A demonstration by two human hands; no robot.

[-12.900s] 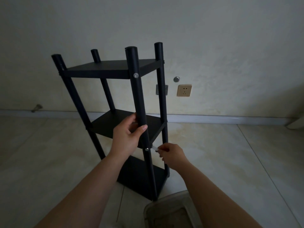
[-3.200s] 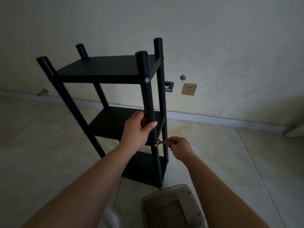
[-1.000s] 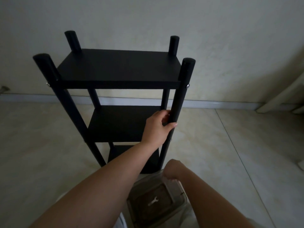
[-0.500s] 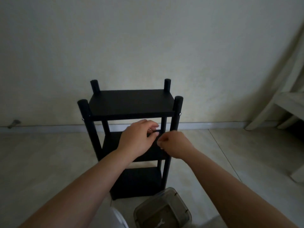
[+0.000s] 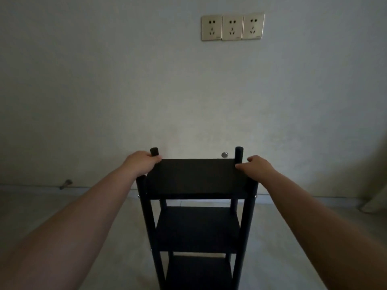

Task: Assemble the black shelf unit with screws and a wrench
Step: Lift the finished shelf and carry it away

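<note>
- My left hand (image 5: 140,163) grips the left edge of the top board of the black shelf unit (image 5: 198,206), fingers curled over it beside the rear-left post (image 5: 154,151).
- The unit stands upright on the floor (image 5: 62,237) directly before me, close to the wall (image 5: 125,91), all three boards in place.
- My right hand (image 5: 258,165) rests at the right edge of the same board, thumb against the rear-right post (image 5: 239,154); in this dim light I judge it a grip, though the fingers below the edge are hidden.
- Risk: uneven pull between the two hands could rack the frame, straining any joint not fully tightened; small screw heads (image 5: 138,196) show at the front posts, their tightness unknowable from here.
- Risk: the unit is tall and narrow; pushing at the top could tip it toward the wall.
- Surroundings, left to right: a small metal fitting (image 5: 65,183) at the skirting, a round wall fitting (image 5: 224,155) behind the top board, a triple socket plate (image 5: 232,27) high above.
- No wrench or spare screws are in view.
</note>
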